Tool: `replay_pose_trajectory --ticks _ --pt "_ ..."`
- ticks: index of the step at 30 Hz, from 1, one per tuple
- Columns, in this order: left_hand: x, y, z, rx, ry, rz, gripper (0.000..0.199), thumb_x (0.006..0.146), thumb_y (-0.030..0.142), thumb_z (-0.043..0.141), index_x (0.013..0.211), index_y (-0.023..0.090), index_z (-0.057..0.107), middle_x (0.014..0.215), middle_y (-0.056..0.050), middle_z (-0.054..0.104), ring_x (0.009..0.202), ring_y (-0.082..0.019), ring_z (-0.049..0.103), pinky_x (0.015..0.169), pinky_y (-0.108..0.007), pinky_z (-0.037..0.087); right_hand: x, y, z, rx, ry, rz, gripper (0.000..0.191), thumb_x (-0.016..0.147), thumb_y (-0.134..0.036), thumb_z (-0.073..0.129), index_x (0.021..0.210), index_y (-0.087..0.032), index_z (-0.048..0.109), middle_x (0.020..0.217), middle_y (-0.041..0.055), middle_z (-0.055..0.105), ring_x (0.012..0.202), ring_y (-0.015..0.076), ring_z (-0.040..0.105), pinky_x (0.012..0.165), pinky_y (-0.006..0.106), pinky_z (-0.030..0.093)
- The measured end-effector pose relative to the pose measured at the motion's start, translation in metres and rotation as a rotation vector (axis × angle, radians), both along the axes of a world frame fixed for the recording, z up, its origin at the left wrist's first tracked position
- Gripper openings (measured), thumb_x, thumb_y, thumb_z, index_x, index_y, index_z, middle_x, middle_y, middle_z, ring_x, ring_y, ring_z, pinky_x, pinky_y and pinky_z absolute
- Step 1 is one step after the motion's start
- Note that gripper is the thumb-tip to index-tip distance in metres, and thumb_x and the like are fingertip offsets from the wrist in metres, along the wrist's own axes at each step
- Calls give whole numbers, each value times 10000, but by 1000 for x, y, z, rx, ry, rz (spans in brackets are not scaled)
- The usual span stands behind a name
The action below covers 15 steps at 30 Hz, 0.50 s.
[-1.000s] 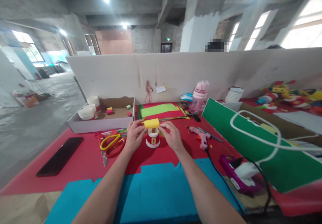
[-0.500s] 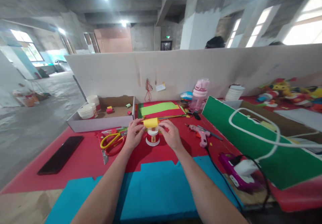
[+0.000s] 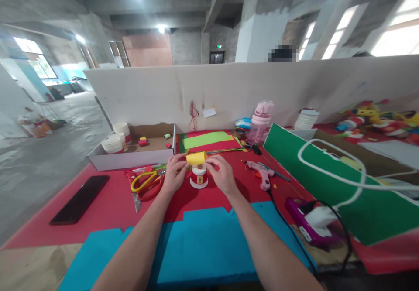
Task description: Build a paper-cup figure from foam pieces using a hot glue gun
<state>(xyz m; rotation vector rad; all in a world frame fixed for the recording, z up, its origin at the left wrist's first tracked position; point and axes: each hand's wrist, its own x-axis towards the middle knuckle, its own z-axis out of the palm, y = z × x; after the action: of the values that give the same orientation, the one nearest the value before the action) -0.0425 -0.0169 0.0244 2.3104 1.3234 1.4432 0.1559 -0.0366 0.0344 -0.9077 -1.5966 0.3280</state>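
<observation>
A yellow rolled piece (image 3: 196,158) lies crosswise on top of a small red and white cup-shaped base (image 3: 199,178), which stands on the red table cover. My left hand (image 3: 176,172) has its fingers closed on the roll's left end. At the right end, my right hand (image 3: 221,172) pinches the same roll with thumb and fingers. The fingertips partly hide both ends.
Yellow- and red-handled scissors (image 3: 149,185) and a black phone (image 3: 80,199) lie left. A cardboard tray (image 3: 134,160) holds white cups. Right are a pink glue gun (image 3: 262,174), a purple power strip (image 3: 307,225) and a green board (image 3: 327,182). Blue sheets (image 3: 203,247) lie in front.
</observation>
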Motion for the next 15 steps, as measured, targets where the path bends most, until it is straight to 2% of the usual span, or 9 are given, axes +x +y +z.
replay_pose_trajectory --ticks 15 --pt "0 2 -3 15 -2 -25 231 914 288 507 885 202 719 1175 -78 653 1120 -234 546 985 -420 393 0 1 0 2 -10 -3 145 874 -305 574 832 -217 681 911 62 644 882 194 628 825 325 522"
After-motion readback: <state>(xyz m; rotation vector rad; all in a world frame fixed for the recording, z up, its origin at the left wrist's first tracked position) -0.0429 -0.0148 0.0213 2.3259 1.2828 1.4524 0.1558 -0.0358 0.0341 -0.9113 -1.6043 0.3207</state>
